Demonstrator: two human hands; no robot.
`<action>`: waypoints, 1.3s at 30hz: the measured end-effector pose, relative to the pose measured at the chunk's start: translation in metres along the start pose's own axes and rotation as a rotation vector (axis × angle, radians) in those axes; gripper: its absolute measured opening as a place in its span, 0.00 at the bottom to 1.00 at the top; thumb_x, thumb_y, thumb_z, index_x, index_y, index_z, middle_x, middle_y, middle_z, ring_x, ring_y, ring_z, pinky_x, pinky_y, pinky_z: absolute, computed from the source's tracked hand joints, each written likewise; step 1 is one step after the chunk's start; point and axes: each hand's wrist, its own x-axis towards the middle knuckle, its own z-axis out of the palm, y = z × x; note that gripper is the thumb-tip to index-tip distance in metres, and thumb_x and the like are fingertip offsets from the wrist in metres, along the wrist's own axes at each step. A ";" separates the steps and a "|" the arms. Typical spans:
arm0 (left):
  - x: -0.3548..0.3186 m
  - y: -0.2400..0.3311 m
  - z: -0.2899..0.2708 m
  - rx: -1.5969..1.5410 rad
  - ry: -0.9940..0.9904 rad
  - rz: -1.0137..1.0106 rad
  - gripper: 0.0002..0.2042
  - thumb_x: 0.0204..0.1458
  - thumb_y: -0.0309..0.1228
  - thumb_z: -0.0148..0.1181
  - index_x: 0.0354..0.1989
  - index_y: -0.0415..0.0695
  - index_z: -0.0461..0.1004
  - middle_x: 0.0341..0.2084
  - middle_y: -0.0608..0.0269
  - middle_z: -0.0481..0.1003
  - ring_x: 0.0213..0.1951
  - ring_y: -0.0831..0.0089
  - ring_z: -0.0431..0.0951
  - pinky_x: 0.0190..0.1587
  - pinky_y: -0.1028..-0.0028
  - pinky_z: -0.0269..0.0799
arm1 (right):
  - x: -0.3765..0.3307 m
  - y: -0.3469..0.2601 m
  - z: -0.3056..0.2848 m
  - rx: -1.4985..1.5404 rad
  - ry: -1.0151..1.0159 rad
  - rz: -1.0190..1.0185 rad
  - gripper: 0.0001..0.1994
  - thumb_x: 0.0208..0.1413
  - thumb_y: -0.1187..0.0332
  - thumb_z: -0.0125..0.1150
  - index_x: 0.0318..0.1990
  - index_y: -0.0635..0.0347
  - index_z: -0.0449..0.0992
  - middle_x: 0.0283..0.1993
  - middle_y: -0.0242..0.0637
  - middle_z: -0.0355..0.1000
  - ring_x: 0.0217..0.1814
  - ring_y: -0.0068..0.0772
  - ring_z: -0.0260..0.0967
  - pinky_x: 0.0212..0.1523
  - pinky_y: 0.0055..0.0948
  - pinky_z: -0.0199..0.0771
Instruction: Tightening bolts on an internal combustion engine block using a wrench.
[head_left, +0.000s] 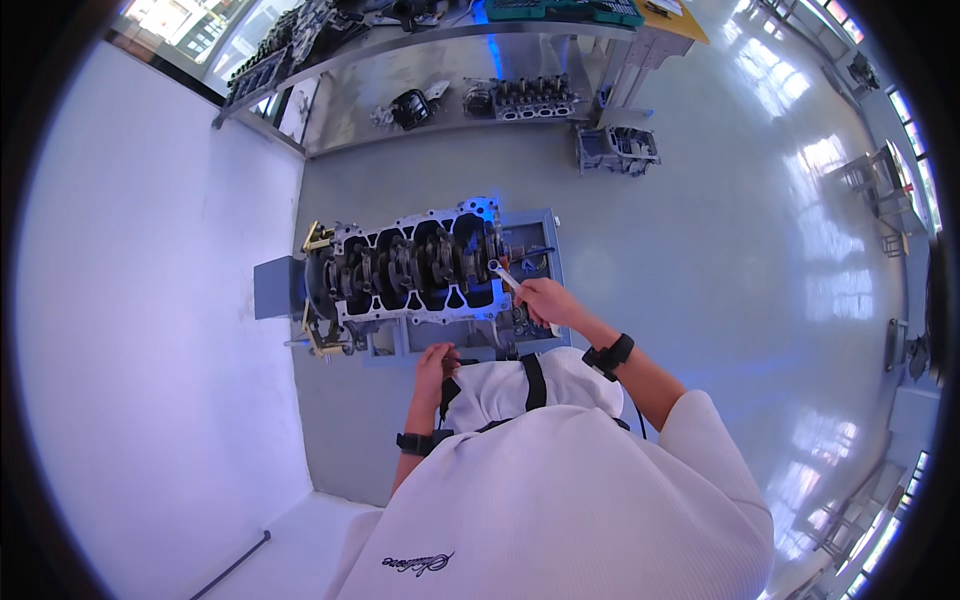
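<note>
My right hand is closed around a metal combination wrench. Its ring end lies at the right end of the crankshaft, and the other end pokes out below my palm. An engine block lies with its crankshaft side facing up, clamped at its left to a stand with brass-coloured arms. Close to my body, my left hand hangs beside the block's near side. Its fingers are loosely bent and apart, and nothing shows in them.
Beneath the block is a grey-blue stand tray with small parts in it. A white wall rises at the left. Across the far side runs a metal workbench, with a cylinder head on its lower shelf. An engine casing sits on the floor.
</note>
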 end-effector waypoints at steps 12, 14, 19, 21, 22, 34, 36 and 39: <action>0.003 0.006 -0.005 0.054 -0.047 -0.029 0.09 0.54 0.35 0.48 0.36 0.45 0.71 0.26 0.66 0.73 0.25 0.78 0.72 0.27 0.79 0.65 | 0.000 -0.018 -0.014 -0.233 0.067 0.204 0.16 0.58 0.59 0.41 0.32 0.60 0.73 0.14 0.33 0.68 0.09 0.24 0.60 0.12 0.25 0.60; 0.003 0.012 -0.009 0.077 -0.060 -0.034 0.10 0.55 0.35 0.47 0.36 0.43 0.70 0.26 0.66 0.72 0.25 0.78 0.72 0.28 0.78 0.65 | -0.002 -0.023 -0.004 -0.219 0.108 0.256 0.16 0.57 0.60 0.41 0.32 0.61 0.73 0.15 0.35 0.68 0.10 0.25 0.62 0.13 0.25 0.61; 0.010 0.024 -0.021 0.072 -0.110 -0.047 0.10 0.55 0.35 0.46 0.36 0.44 0.70 0.26 0.66 0.73 0.25 0.78 0.71 0.27 0.79 0.65 | 0.000 -0.004 0.023 0.040 0.084 0.288 0.18 0.58 0.57 0.41 0.31 0.62 0.73 0.15 0.36 0.69 0.12 0.25 0.64 0.14 0.24 0.64; 0.016 0.027 -0.026 0.072 -0.125 -0.049 0.09 0.55 0.35 0.46 0.36 0.44 0.71 0.26 0.67 0.73 0.25 0.78 0.71 0.27 0.79 0.64 | -0.001 -0.008 0.025 0.099 0.116 0.320 0.19 0.57 0.55 0.42 0.31 0.62 0.73 0.16 0.38 0.70 0.13 0.26 0.66 0.15 0.25 0.65; 0.019 0.029 -0.029 0.091 -0.151 -0.037 0.09 0.55 0.35 0.46 0.36 0.44 0.70 0.26 0.66 0.73 0.25 0.78 0.71 0.27 0.79 0.64 | -0.002 -0.011 0.023 0.062 0.144 0.341 0.19 0.57 0.55 0.42 0.31 0.62 0.73 0.16 0.37 0.69 0.13 0.25 0.66 0.15 0.24 0.64; 0.045 0.033 -0.046 0.193 -0.325 -0.114 0.09 0.55 0.35 0.45 0.36 0.45 0.70 0.25 0.67 0.73 0.24 0.79 0.71 0.26 0.79 0.64 | 0.010 -0.003 0.097 0.913 0.195 0.294 0.17 0.60 0.54 0.40 0.35 0.59 0.67 0.28 0.38 0.71 0.27 0.33 0.70 0.32 0.32 0.73; 0.051 0.031 -0.050 0.196 -0.347 -0.129 0.09 0.54 0.35 0.45 0.36 0.44 0.70 0.25 0.67 0.73 0.24 0.79 0.71 0.25 0.80 0.64 | 0.032 -0.017 0.122 1.019 0.243 0.228 0.16 0.61 0.55 0.39 0.36 0.59 0.66 0.29 0.38 0.70 0.30 0.34 0.71 0.35 0.33 0.72; 0.056 0.026 -0.062 0.250 -0.401 -0.116 0.10 0.55 0.36 0.45 0.35 0.45 0.70 0.26 0.67 0.72 0.25 0.79 0.71 0.27 0.78 0.65 | 0.047 -0.025 0.135 1.087 0.347 0.132 0.15 0.62 0.57 0.38 0.37 0.60 0.66 0.30 0.37 0.70 0.32 0.34 0.71 0.38 0.34 0.72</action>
